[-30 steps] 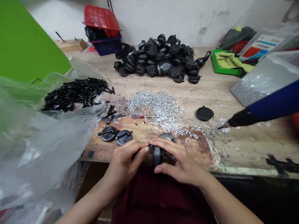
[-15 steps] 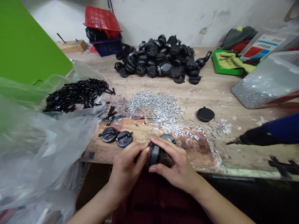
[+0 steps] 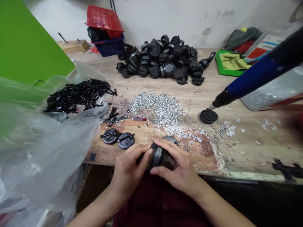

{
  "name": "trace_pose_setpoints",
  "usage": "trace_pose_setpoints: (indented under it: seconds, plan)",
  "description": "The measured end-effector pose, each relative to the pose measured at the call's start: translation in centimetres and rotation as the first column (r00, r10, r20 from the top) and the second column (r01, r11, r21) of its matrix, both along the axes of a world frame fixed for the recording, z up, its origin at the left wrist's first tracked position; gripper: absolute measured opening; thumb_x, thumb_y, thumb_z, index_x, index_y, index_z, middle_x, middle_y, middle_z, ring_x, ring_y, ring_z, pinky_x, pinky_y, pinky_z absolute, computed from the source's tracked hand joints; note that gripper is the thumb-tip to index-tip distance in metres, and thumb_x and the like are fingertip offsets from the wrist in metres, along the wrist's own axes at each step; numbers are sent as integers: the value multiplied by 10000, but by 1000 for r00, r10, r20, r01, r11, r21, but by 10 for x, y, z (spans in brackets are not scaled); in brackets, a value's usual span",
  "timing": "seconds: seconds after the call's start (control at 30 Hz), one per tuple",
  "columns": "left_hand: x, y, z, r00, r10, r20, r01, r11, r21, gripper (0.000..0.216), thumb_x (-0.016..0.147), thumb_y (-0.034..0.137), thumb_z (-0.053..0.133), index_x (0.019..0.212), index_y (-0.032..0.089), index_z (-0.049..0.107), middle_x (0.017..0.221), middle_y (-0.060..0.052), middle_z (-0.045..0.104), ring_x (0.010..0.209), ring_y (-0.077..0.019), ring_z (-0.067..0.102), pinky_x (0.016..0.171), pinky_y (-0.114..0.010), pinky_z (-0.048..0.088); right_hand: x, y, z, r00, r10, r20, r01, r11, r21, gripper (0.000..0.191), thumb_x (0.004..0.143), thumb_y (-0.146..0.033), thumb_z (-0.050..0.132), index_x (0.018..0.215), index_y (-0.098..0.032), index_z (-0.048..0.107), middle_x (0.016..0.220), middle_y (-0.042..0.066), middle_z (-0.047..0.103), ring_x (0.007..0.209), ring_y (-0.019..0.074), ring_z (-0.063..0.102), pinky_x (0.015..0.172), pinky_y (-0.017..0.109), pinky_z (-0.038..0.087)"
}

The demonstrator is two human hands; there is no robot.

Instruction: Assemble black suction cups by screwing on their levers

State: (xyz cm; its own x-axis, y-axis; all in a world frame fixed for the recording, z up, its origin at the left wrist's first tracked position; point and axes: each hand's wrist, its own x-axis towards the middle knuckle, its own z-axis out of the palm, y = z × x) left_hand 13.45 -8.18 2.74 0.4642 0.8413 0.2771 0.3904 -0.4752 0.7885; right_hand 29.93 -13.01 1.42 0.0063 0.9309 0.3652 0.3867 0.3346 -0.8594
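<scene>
Over the front edge of the table I hold a round black part with a ribbed rim, turned on its side. My left hand is closed, pinching thumb and forefinger at the part's left edge; a small dark piece there is mostly hidden by the fingertips. My right hand curves its fingers over the top and right of the part, thumb below. Just behind my right fingers lies another round part, partly hidden. To the left rest two dark discs, a left one and a right one, each with a black lever across it.
A pile of silver pins and white plastic bits lies mid-table, near a thin screwdriver. Black levers fill a plastic bag. Many round black parts stand behind. A blue power screwdriver meets a black disc.
The blue power screwdriver has swung up from the right edge, its tip now at the lone black disc. A dark red blur has appeared at the right edge. My hands barely move.
</scene>
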Motion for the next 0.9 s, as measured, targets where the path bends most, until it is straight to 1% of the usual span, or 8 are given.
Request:
trace_pose_setpoints:
  seconds: [0.2, 0.3, 0.37, 0.47, 0.57, 0.67, 0.8, 0.9]
  plan:
    - [1, 3, 2, 999, 43, 27, -41, 997, -60, 143, 840, 148, 598, 949, 200, 673, 834, -13, 703, 720, -122, 648, 659, -215, 500, 3, -3, 0, 1000, 12, -16, -13, 998, -63, 686, 705, -481, 730, 1304, -261, 481, 1285, 101, 570, 1221, 259, 520, 1031, 447, 436]
    - [4, 4, -2, 994, 103, 38, -104, 994, 15, 184, 834, 135, 603, 989, 214, 661, 884, -16, 705, 764, -130, 654, 687, -223, 508, 3, -3, 3, 998, -71, 3, 70, 987, -146, 765, 726, -606, 638, 1357, -232, 424, 1298, 134, 509, 1206, 285, 504, 1003, 455, 450]
    - [9, 3, -8, 993, 113, 42, -116, 988, 105, 216, 830, 113, 600, 1015, 215, 646, 893, -20, 698, 786, -132, 653, 713, -229, 512, 2, -2, 5, 994, -101, 35, 106, 970, -217, 663, 808, -568, 567, 1353, -216, 429, 1241, 135, 529, 1141, 264, 542, 959, 429, 481]
    - [17, -1, -15, 996, 89, 19, -91, 973, 211, 236, 831, 98, 588, 1036, 208, 625, 900, -35, 693, 829, -147, 656, 751, -246, 518, 3, 2, 4, 992, -103, 79, 121, 954, -274, 431, 910, -389, 488, 1307, -223, 476, 1214, 103, 581, 1140, 225, 555, 983, 400, 464]
    - [22, 2, -14, 999, 4, -48, 2, 990, 144, 206, 852, 146, 575, 1047, 197, 620, 928, -49, 691, 843, -151, 656, 739, -243, 518, 10, 7, -3, 986, -154, 61, 165, 943, -290, 367, 916, -292, 469, 1275, -227, 512, 1250, 80, 593, 1182, 217, 538, 1033, 420, 424]
    - [21, 27, -3, 989, -62, -138, 65, 998, 17, 169, 887, 236, 541, 1022, 200, 636, 917, -40, 694, 801, -143, 652, 712, -242, 506, 21, 13, -9, 975, -211, -67, 175, 918, -356, 350, 884, -279, 513, 1230, -240, 553, 1231, 66, 619, 1132, 222, 579, 985, 431, 467]
    - [20, 81, 15, 940, 17, -340, 20, 994, 105, 198, 893, 320, 511, 927, 191, 657, 906, -52, 706, 847, -190, 642, 769, -302, 477, 33, 22, -5, 945, -267, -187, 180, 907, -381, 359, 853, -282, 557, 1212, -271, 574, 1213, 58, 635, 1080, 224, 614, 882, 400, 534]
    - [30, 111, 19, 840, -17, -542, 95, 989, 117, 202, 891, 278, 476, 888, 185, 655, 865, -59, 705, 790, -197, 638, 710, -302, 468, 42, 28, -1, 936, -302, -179, 237, 920, -312, 370, 836, -266, 577, 1206, -262, 586, 1206, 66, 638, 1096, 235, 604, 915, 416, 514]
